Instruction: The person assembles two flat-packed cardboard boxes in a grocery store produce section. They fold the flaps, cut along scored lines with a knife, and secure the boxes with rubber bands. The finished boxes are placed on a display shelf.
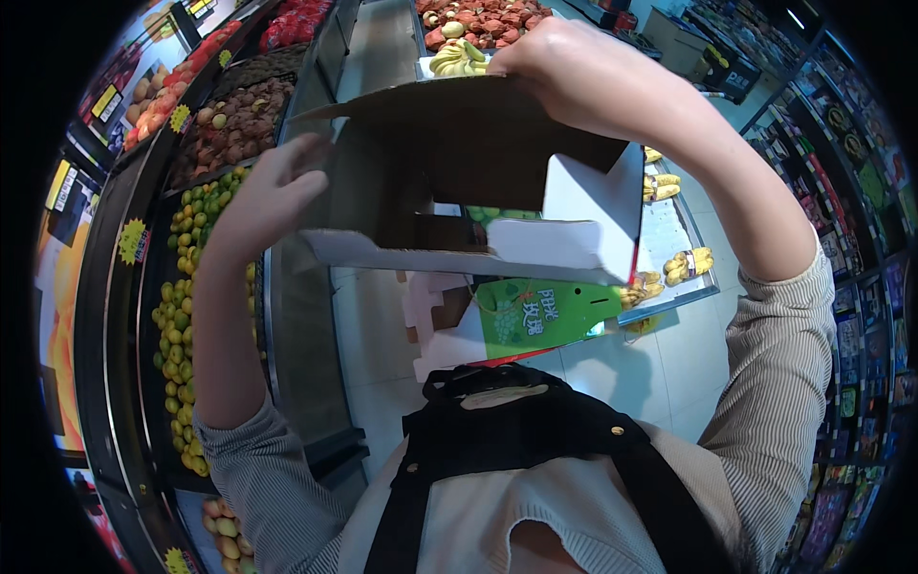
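A cardboard box (382, 251) with brown insides and white outer faces is raised in front of me, its flaps partly unfolded. Through a gap in it I see something green below. My right hand (564, 72) is closed on the box's far upper edge. At the box's left side is my left hand (273, 201), slightly blurred, thumb and fingers apart; whether it touches the cardboard I cannot tell. Lower down, a green printed carton (547, 316) with a grape picture lies beside pale unfolded cardboard flaps (449, 330).
A fruit shelf on my left holds green-yellow citrus (177, 330) and brown round produce (234, 129). Bananas (459, 59) stand ahead; wrapped yellow fruit (688, 266) sits on a low display at right. Packed shelves (846, 287) line the far right. Pale floor tiles (612, 368) lie below.
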Motion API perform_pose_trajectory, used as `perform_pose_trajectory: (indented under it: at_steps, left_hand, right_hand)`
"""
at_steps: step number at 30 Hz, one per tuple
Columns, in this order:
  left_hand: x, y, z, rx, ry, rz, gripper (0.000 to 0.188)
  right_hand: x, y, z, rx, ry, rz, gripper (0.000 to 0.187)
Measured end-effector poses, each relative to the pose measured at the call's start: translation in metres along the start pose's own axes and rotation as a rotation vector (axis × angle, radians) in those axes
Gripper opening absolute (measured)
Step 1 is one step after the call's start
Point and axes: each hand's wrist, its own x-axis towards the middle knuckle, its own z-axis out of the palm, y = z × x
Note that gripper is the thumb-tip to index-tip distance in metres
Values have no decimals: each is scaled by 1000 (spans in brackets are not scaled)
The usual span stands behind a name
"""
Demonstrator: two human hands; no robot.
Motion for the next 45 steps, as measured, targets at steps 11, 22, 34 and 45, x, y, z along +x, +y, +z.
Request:
perform_pose_trajectory:
  at_steps: [11,22,34,45]
  left_hand:
    - [21,48,22,-21,284,470,40]
    - [39,-81,279,566,-356,608,70]
    - [37,-143,395,314,-189,547,79]
    - [47,-117,337,-73,-238,249,74]
  right_hand:
    - [-161,-67,36,169,146,34,39]
    - [-300,-165,221,331,90,662,63]
    - [-362,-181,268,793,516,1540,85]
    - [-323,-198,304,1338,420,1222,66]
